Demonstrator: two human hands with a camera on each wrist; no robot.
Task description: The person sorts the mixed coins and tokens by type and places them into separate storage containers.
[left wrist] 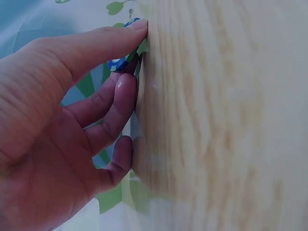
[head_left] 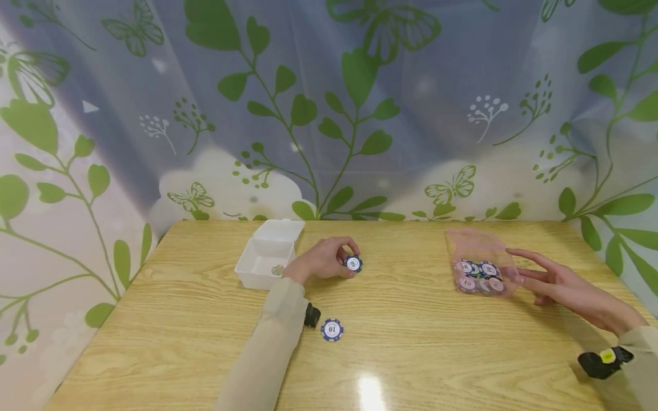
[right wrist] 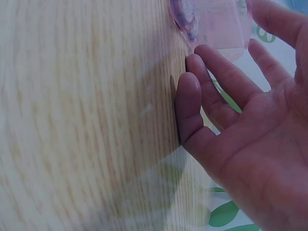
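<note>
My left hand point(head_left: 326, 260) pinches a blue-edged poker chip point(head_left: 353, 263) between thumb and fingers, close over the table just right of the white box. In the left wrist view, the thumb lies across the chip point(left wrist: 118, 63), hiding part of it. Another blue poker chip point(head_left: 332, 330), marked 10, lies flat nearer the front. At the right, a see-through pink box point(head_left: 504, 260) holds several poker chips point(head_left: 480, 277). My right hand point(head_left: 562, 288) is at this box's right side, fingers loosely extended; in the right wrist view, fingertips point(right wrist: 204, 50) are right at its corner.
A white box point(head_left: 264, 279) stands at the left with its lid point(head_left: 280, 230) tipped back and a small coin-like disc point(head_left: 277, 270) inside. A patterned curtain point(head_left: 329, 114) hangs behind the wooden table point(head_left: 411, 354).
</note>
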